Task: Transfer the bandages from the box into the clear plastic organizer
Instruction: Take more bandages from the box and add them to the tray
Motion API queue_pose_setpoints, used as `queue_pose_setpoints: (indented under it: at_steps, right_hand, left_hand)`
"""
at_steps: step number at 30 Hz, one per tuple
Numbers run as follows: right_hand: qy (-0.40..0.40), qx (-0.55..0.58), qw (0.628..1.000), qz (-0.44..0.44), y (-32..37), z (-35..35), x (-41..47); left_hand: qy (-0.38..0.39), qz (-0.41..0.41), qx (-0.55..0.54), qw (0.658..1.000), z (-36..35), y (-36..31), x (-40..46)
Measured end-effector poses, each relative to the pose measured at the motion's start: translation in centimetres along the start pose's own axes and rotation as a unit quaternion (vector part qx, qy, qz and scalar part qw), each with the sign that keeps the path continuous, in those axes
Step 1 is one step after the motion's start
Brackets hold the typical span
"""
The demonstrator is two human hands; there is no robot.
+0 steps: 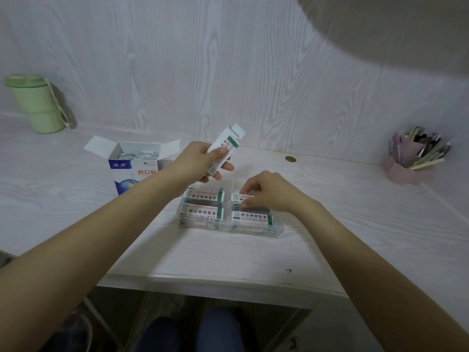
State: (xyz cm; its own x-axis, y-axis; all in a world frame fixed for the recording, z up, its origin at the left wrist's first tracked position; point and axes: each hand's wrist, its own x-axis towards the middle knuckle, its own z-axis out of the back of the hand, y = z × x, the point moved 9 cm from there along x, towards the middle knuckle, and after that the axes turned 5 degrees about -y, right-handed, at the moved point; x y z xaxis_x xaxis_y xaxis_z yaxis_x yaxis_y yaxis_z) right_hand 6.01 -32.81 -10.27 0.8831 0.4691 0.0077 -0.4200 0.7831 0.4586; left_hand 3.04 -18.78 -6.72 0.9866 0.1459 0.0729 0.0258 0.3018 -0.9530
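Two bare arms reach over the worktop (228,255). The left hand (200,158) clamps a bandage stack (224,151), tilted upward. The right hand (269,191) pinches bandages (241,198) in the organizer (278,231).

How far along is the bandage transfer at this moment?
Well underway. Done: the clear organizer shows bandage stacks in all four visible compartments. In hand: the left hand grips a bandage stack, while the right hand pinches bandages in the far right compartment. Left: the open box still holds bandages.

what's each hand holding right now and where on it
The left hand grips a stack of bandages around its lower half. The right hand pinches the bandages in the organizer's back right compartment at their right end.
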Motion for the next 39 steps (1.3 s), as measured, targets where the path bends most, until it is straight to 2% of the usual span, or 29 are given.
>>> queue_pose_setpoints:
  at_steps: [7,9,13,21,29,33,39]
  right_hand:
    - [-0.02,0.031,0.999,-0.001,-0.2,0.5,-0.1]
    - [-0.049,0.031,0.998,-0.002,-0.5,1.3,-0.3]
    - [-0.1,0.009,0.993,-0.058,-2.7,3.3,-0.8]
    - [-0.073,-0.019,0.989,-0.129,-4.4,2.5,-1.6]
    - [-0.068,-0.036,0.986,-0.146,-4.0,2.4,-1.8]
    - [-0.055,-0.039,0.987,-0.147,-3.8,2.1,-1.9]
    - [-0.055,-0.045,0.986,-0.15,-3.9,1.9,-1.8]
  left_hand:
    - [0.005,0.002,-0.004,1.0,-0.2,0.3,0.1]
    - [0.017,0.008,0.001,1.0,-0.7,0.5,0.1]
    - [0.051,0.016,0.045,0.998,-1.9,0.9,-0.2]
    - [0.077,-0.018,0.167,0.983,-3.2,1.2,-1.0]
    - [0.112,0.015,0.124,0.986,-4.4,1.7,-1.5]
    - [0.091,-0.002,0.136,0.986,-3.8,1.4,-1.2]
    - [0.131,0.003,0.163,0.978,-4.6,2.2,-1.3]
